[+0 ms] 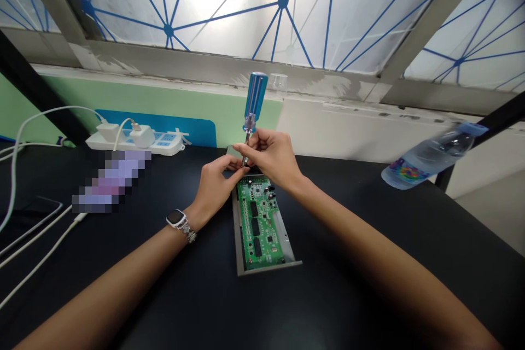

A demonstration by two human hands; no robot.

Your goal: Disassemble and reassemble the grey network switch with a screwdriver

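- 2 bare hands meet just above the middle of the frame, at the far end of a green circuit board (261, 224).
- 1 screwdriver (255, 99) stands nearly upright between them, its clear blue handle topmost and its thin metal shaft pointing down at the board's far edge.
- Right hand (274, 157): its fingers are pinched tight on the shaft just under the handle, and the forearm runs off to the lower right.
- Left hand (214, 185): its fingertips are drawn together around the lower end of the shaft. Whether they also grip something small there cannot be told.
- A wristwatch (176, 218) sits on the left wrist.
- The board lies flat in a shallow grey metal tray (238, 240) on a black table (353, 240), its long side running away from the camera.
- 1 white power strip (162, 143) lies at the back of the table in the upper left, with 2 white chargers plugged in and white cables (36, 254) trailing to the left edge.
- A pixelated patch covers something on the table, left of the left hand.
- 1 clear water bottle (430, 158) with a blue cap is tilted at the right side, well apart from the hands.
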